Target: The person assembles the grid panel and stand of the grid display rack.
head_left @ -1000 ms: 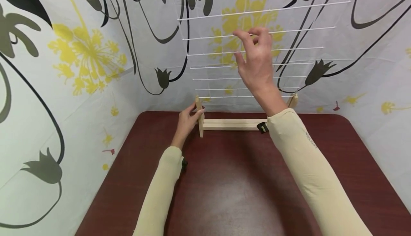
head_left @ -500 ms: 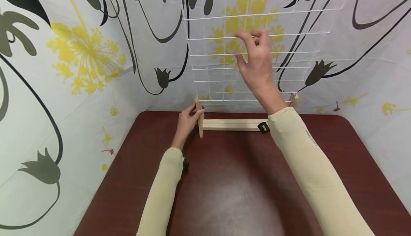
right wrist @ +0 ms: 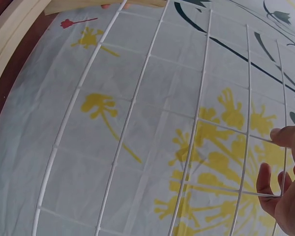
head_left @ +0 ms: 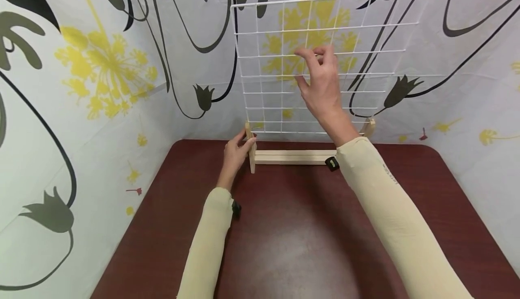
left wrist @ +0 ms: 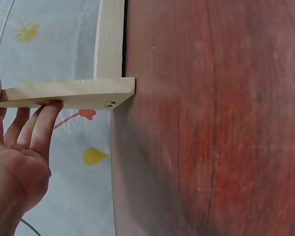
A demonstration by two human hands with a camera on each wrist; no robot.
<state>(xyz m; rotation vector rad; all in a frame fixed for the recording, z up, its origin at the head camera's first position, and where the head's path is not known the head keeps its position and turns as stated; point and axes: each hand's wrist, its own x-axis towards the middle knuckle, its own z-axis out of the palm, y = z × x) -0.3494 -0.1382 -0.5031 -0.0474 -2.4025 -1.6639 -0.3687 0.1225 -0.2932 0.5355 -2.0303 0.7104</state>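
A wooden stand [head_left: 294, 157] is at the table's far edge, with an upright end piece at each side. My left hand [head_left: 234, 156] grips the left end piece [head_left: 250, 154], thumb on one side. In the left wrist view, fingers bend against that board [left wrist: 69, 93], which shows two small metal marks near its corner. My right hand [head_left: 322, 86] holds a white wire grid [head_left: 283, 30] by its middle wires, thumb and fingers curled about them in the right wrist view. The grid stands upright above the stand, its bottom wire between the end pieces; whether it touches them I cannot tell.
The dark red-brown table [head_left: 284, 235] stretches toward me. Close behind it hangs a pale patterned sheet [head_left: 174, 77] with flowers, continuing along both sides. The right end piece [head_left: 369, 127] is partly hidden by my right forearm.
The wire grid has come down toward the stand, its top edge dropping and more of it showing. My right hand has lowered slightly with it. My left hand keeps its place on the end piece.
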